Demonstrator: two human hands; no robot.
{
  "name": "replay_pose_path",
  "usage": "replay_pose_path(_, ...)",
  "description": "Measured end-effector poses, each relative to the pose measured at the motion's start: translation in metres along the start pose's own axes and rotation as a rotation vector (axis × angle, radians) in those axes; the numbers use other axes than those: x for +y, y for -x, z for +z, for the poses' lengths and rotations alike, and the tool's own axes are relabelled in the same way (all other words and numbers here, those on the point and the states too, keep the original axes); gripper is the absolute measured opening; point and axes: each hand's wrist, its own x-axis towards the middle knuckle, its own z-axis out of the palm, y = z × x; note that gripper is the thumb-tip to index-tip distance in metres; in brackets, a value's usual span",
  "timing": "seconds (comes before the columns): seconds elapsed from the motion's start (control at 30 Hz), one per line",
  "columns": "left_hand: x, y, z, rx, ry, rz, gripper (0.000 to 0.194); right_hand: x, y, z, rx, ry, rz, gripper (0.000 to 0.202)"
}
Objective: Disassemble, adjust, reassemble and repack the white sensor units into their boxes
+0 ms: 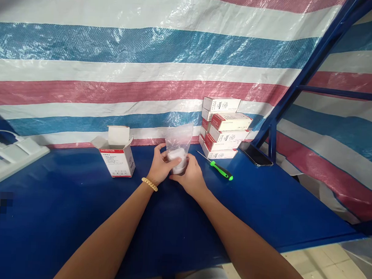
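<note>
Bag (178,146) btwn L hand (159,166), R hand (194,177)

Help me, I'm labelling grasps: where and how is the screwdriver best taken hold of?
The screwdriver is probably best taken by its thick handle, from the near right: it lies on the table, handle toward that side, thin shaft pointing left and away.

Tarp (145,69) striped red, white and blue up top, deep-blue table (70,217) below, red-and-white boxes (227,135), green-and-black screwdriver (218,167), white gadget (180,168) mid-frame

"DETECTOR" on open box (117,163); stacked boxes (228,136): print unreadable
</note>
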Motion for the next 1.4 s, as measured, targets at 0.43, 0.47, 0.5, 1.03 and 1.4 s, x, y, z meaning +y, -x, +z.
replay_pose_path(0.43,0.000,-0.004,-0.028,-0.344,-0.366,0.023,0.061,0.005,-0.006,-0.021,-0.215,-0.008,-0.124,0.090)
replay_pose_path(0.47,-0.001,-0.004,-0.027,-0.325,-0.323,0.024,0.063,0.004,-0.005,-0.022,-0.223,0.035,-0.134,0.084)
replay_pose_path(0.5,-0.001,-0.004,-0.026,-0.293,-0.275,0.037,0.066,0.003,-0.005,-0.023,-0.226,0.073,-0.136,0.078)
replay_pose_path(1.03,0.003,-0.003,-0.030,-0.301,-0.396,-0.039,0.067,0.003,-0.008,-0.030,-0.301,0.060,-0.117,0.056)
replay_pose_path(1.4,0.017,-0.003,-0.032,-0.195,-0.844,0.154,0.047,-0.001,-0.006,-0.030,-0.324,-0.057,-0.218,0.050)
